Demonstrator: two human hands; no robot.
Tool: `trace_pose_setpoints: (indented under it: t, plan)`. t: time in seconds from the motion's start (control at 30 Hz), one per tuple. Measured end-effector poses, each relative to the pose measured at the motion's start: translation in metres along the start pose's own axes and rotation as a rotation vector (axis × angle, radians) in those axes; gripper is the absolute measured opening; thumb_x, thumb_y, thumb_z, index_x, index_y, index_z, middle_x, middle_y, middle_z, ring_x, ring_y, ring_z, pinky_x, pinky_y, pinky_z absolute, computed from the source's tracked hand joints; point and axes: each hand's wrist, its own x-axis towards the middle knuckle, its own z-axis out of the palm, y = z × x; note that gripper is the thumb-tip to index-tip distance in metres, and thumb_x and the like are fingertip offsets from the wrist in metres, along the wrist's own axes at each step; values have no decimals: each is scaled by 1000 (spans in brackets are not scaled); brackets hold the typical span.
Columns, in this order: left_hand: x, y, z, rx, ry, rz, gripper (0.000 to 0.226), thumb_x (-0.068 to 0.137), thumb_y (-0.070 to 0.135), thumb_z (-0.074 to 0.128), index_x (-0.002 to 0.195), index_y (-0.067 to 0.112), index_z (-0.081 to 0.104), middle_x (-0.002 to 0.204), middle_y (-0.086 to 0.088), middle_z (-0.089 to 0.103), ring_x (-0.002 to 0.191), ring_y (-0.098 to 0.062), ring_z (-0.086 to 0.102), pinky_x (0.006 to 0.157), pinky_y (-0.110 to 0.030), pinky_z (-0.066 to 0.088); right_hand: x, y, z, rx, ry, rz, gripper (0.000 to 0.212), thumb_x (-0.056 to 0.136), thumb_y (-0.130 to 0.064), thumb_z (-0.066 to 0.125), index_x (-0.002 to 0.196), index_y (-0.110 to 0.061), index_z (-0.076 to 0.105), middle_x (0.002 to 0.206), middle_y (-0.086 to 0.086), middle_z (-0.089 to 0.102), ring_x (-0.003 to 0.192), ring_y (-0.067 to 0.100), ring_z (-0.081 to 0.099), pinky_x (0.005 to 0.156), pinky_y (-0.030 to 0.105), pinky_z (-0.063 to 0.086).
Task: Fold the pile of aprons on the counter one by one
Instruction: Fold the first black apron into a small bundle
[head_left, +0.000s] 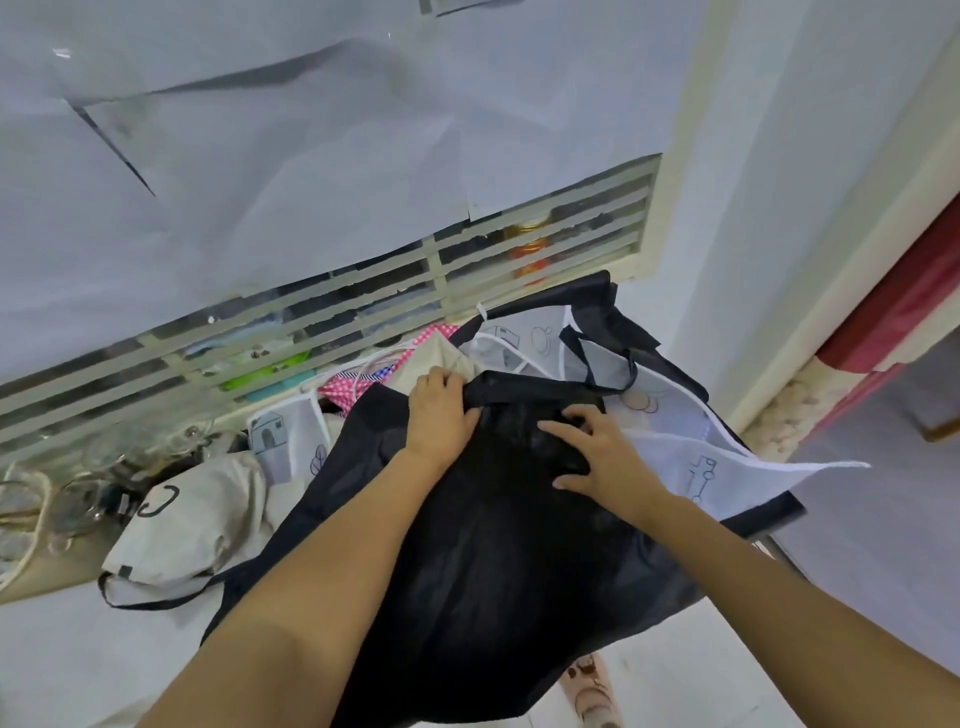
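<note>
Spreading a black apron (493, 561) over the heap, the person is working at the far edge of the worktop (47, 584), below a louvred window (363, 291). The left grip (436, 410) is curling its fingers over the apron's upper hem and grasping it there. The right grip (597, 457) is lying released on the dark cloth just beside it, with fingers spread and bent, pressing down rather than closing round anything. The black apron is draping from the hands across the front edge of the worktop and hanging toward the floor, creased and unfolded.

Judging by this, the task is sitting near its beginning. No neat folded stack is showing anywhere in view. Under and around the black one, other pieces are waiting in a tumble. A white printed apron (691, 452) is sticking out to the right, and a pink checked apron (353, 389) is peeking out behind the left grip. A cream piece (197, 514), likely another apron, is slumping to the left and touching the black cloth. The step in hand is looking like smoothing and squaring the top before a first fold. Everything after that, for this apron and all the others, is appearing still to be done.
</note>
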Motion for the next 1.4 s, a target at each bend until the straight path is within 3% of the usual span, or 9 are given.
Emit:
trace_pose_setpoints:
  t: [0.17, 0.33, 0.43, 0.6, 0.73, 0.9, 1.07, 1.27, 1.4]
  plan:
    - [41, -5, -44, -442, -99, -198, 34, 91, 31, 59, 66, 10, 52, 61, -6, 49, 57, -17, 45, 55, -28, 34, -5, -1, 12, -34, -105, 77, 60, 70, -32, 82, 116, -19, 45, 120, -4, 41, 103, 12, 44, 90, 24, 42]
    - [74, -28, -81, -331, -54, -295, 35, 90, 23, 59, 59, 12, 49, 55, -3, 43, 50, -14, 38, 52, -27, 35, 19, -6, 10, -58, -363, 257, 26, 80, -19, 73, 88, -17, 48, 93, 0, 49, 89, 19, 50, 75, 27, 40]
    - [61, -19, -89, -297, -4, -101, 38, 92, 32, 58, 62, 10, 53, 59, -3, 49, 54, -16, 44, 56, -29, 37, 27, -9, 7, -108, -456, 225, 34, 87, -17, 65, 67, -22, 38, 87, 2, 50, 85, 18, 48, 69, 26, 38]
    - [4, 1, -59, 6, -523, 333, 24, 83, 48, 66, 92, 25, 64, 94, 5, 63, 87, -11, 58, 77, -29, 48, 21, -12, -5, 71, -359, 152, 16, 97, -21, 50, 88, -14, 38, 77, -2, 47, 70, 14, 45, 58, 21, 34]
    - [-3, -17, -32, 92, -535, 387, 75, 79, 50, 69, 144, 31, 37, 131, 1, 46, 122, -17, 42, 102, -34, 35, 25, -23, -16, 88, -259, 44, 16, 100, -24, 45, 91, -15, 34, 73, -4, 47, 63, 11, 43, 59, 21, 34]
    - [15, -14, -33, 153, -419, 402, 33, 88, 48, 59, 113, 27, 59, 127, 1, 43, 123, -19, 34, 101, -35, 26, 38, -30, -21, 128, -205, 40, 18, 96, -30, 53, 91, -20, 39, 78, 3, 55, 73, 24, 53, 69, 35, 44]
    - [35, -25, -42, 67, -360, 321, 20, 93, 34, 58, 102, 17, 61, 121, 0, 52, 114, -19, 46, 100, -35, 31, 41, 1, -46, -88, -484, 219, 32, 77, -34, 75, 98, -14, 62, 99, 1, 63, 93, 21, 58, 83, 34, 47]
    - [50, -35, -52, -43, -316, 216, 21, 97, 30, 52, 104, 12, 57, 101, -4, 63, 92, -23, 58, 79, -36, 46, 54, 18, -94, -42, -424, 177, 13, 95, -28, 54, 83, -28, 51, 84, -10, 54, 87, 15, 52, 74, 25, 37]
    - [62, -43, -55, 28, -235, 193, 15, 95, 25, 56, 100, 12, 60, 102, -5, 64, 95, -25, 59, 82, -36, 46, 71, 25, -100, -217, -360, 159, 17, 97, -16, 48, 109, -22, 58, 110, -4, 61, 106, 23, 54, 85, 28, 37]
